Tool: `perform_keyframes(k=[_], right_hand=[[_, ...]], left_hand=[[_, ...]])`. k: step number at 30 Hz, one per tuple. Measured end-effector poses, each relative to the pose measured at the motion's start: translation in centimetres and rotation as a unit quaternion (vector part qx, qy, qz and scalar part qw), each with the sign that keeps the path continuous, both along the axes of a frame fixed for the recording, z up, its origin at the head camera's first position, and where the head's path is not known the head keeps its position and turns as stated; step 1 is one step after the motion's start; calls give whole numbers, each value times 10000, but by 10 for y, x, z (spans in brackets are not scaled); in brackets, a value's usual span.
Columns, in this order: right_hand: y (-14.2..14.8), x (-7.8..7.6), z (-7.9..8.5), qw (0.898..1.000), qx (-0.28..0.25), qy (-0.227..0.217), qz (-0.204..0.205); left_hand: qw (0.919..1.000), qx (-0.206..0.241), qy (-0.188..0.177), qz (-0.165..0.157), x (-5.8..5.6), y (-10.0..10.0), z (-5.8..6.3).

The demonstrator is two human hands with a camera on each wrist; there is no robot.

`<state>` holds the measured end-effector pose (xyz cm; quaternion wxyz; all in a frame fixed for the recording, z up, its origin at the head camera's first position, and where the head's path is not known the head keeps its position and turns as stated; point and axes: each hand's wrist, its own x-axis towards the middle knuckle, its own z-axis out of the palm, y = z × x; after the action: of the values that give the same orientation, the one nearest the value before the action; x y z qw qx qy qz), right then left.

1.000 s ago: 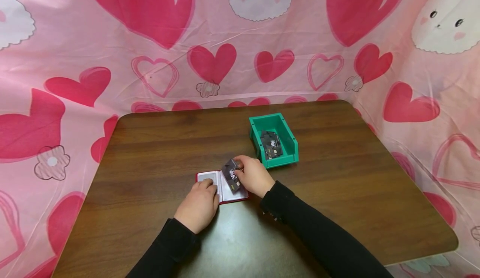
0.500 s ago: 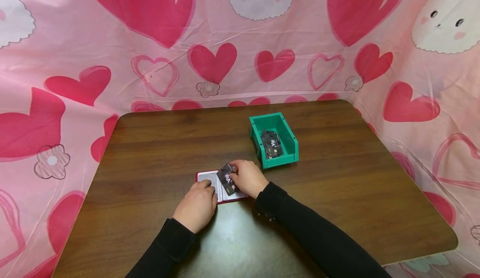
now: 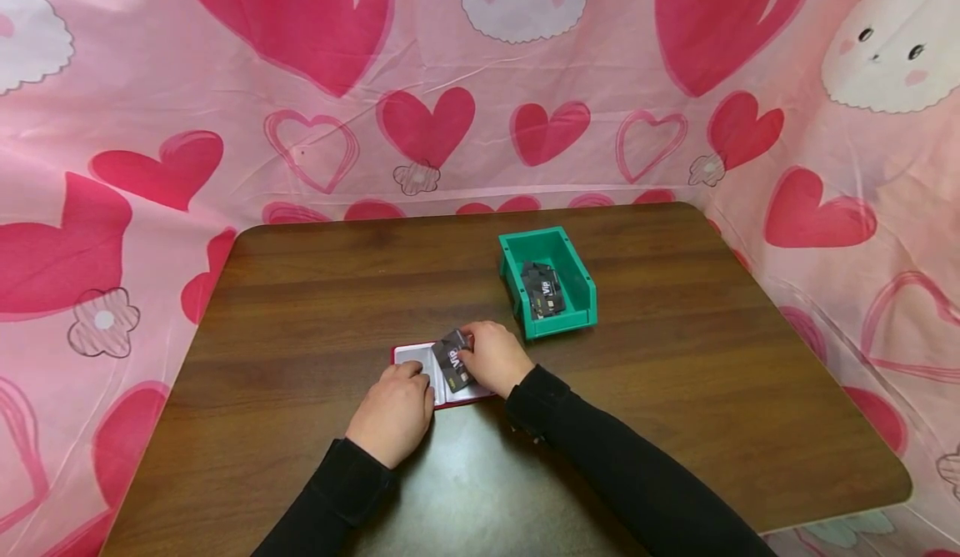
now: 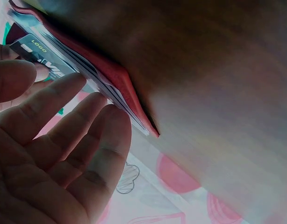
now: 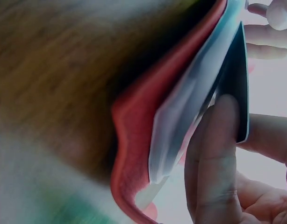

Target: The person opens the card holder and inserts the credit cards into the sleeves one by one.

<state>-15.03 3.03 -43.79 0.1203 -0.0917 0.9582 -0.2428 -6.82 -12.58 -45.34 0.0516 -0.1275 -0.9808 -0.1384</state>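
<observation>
A small red card holder (image 3: 406,354) lies spread open on the table, its clear plastic sleeves showing. My left hand (image 3: 393,415) rests its fingertips on the left-hand sleeves. In the left wrist view those fingers (image 4: 113,135) reach over the sleeve edges, loosely extended. Between the thumb and fingers of my right hand (image 3: 498,357) is a black VIP card (image 3: 453,361), slanted over the right-hand page. Seen from the right wrist, the card (image 5: 239,79) stands close beside the stacked sleeves (image 5: 176,135), above the red cover (image 5: 139,121).
A green plastic bin (image 3: 558,325) sits behind and to the right of the hands, with several black VIP cards (image 3: 543,288) inside. The wooden table (image 3: 315,290) has a pink heart-patterned cloth (image 3: 345,57) hanging behind it.
My right hand has shifted slightly left, carrying the card toward the holder's fold over the right-hand page. The left hand has stayed nearly in place.
</observation>
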Motion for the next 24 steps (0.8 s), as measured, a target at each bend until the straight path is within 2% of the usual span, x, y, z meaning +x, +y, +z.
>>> perform_keyframes(k=[9,13,19,24], right_hand=[[-1,-1,-3,10000,-1,14,38],[-5,-1,-5,10000,12,15,83],[-7,1,-5,9998,163,85,78],[-8,1,-5,9999,17,51,111]], left_hand=[[10000,5,3,14,1,0,-1],[9999,24,121,-17,1,0,-1],[10000,58,55,-54,0,0,-2],[10000,76,51,36,0,-1,-2]])
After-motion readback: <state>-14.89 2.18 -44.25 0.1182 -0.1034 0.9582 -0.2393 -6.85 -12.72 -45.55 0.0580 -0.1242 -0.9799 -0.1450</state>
